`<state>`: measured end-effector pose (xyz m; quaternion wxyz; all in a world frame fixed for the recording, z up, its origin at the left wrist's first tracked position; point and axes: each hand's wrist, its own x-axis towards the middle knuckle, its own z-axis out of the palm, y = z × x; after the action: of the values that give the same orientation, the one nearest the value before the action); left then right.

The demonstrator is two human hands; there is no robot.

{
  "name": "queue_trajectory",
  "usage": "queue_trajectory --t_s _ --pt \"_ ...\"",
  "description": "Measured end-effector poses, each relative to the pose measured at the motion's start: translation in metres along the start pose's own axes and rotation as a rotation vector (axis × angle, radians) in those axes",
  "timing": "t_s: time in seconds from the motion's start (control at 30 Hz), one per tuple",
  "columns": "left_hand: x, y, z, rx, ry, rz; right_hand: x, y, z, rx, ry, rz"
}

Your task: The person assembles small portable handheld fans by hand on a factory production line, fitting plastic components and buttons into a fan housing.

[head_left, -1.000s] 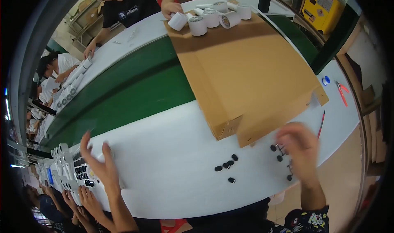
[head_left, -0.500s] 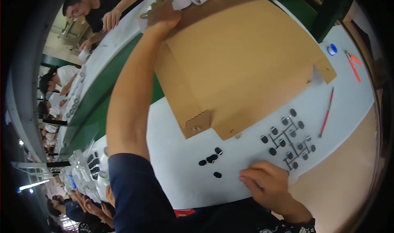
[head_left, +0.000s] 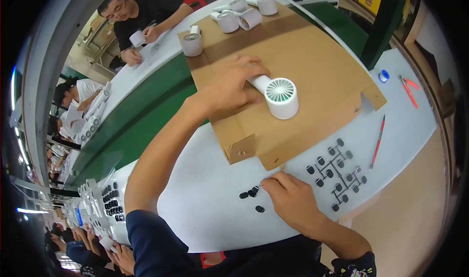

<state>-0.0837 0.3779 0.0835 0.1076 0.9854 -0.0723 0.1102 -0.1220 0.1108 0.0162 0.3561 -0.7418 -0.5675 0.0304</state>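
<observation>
My left hand [head_left: 233, 85] grips the handle of a white handheld fan [head_left: 282, 101] over a brown cardboard sheet [head_left: 317, 47]. The fan's round head points right, its slatted grille facing up. Lower down, my right hand [head_left: 295, 201] has its thumb and fingers pinched together at a few small black oval pieces [head_left: 244, 195] on the white table [head_left: 205, 218]. Whatever lies between those fingertips is hidden. A black plastic frame [head_left: 329, 173] carrying several similar oval pieces lies just right of that hand.
More white fans [head_left: 227, 22] stand or lie along the cardboard's far edge, one [head_left: 192, 45] at its far left corner. At right are a red pen-like tool [head_left: 377, 145], red-handled pliers [head_left: 409, 91] and a blue spool [head_left: 384, 76]. Across a green strip [head_left: 146, 101], a co-worker [head_left: 141, 20] handles a white part.
My left hand has come back from the far edge with a fan in it. My right hand has moved up and left to the loose black pieces, its fingertips covering one spot there.
</observation>
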Motion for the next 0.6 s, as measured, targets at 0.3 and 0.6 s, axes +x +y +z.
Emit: queue_trajectory --t_s 0.3,0.6 --pt "-0.047 0.038 -0.009 -0.024 0.254 -0.062 -0.018 -0.007 -0.004 -0.019 0.063 0.138" --pt "-0.183 0.148 0.009 -1.67 0.425 -0.649 -0.01 -0.004 -0.009 0.063 0.125 0.022"
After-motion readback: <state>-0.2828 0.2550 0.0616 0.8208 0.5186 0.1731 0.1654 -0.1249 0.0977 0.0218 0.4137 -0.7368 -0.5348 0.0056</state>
